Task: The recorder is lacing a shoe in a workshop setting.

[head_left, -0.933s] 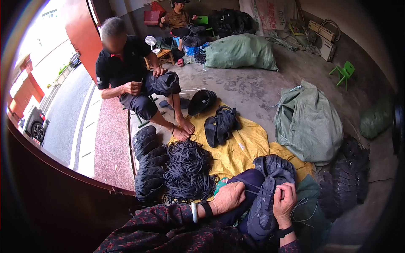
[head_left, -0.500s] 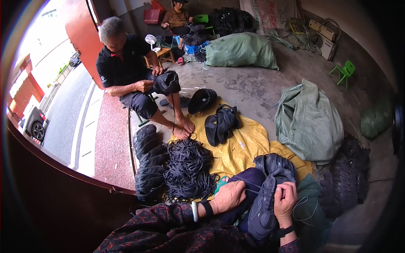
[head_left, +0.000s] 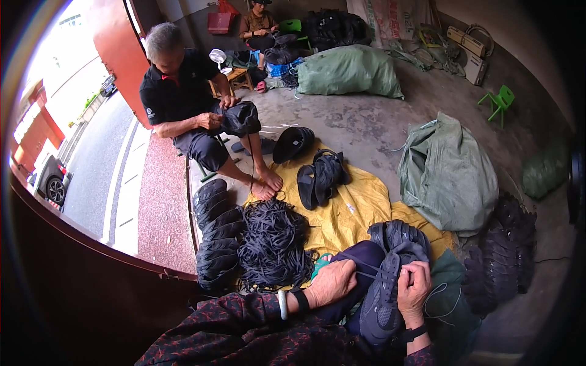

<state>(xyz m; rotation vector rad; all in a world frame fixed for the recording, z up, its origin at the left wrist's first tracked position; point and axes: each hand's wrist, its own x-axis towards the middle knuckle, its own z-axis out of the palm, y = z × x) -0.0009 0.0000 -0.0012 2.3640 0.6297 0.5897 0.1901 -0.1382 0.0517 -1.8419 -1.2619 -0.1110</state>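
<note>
A dark grey shoe upper with a mesh front lies over my lap, its toe toward me. My left hand is closed on a dark shoelace, which runs taut from the shoe's eyelets. At the shoe's right side my right hand has its fingers pinched together by the upper eyelets; what they grip is hidden. Just beyond sits another dark shoe upper. Left of my left hand is a big heap of dark shoelaces.
Stacked dark uppers line the heap's left; more uppers lie at right. A yellow sheet covers floor ahead, holding dark uppers. Beyond are a green sack, a seated person working on a dark upper, and another person.
My hands, the shoe upper and the taut lace stay nearly the same. At the back, the far person's hand has come in toward the body.
</note>
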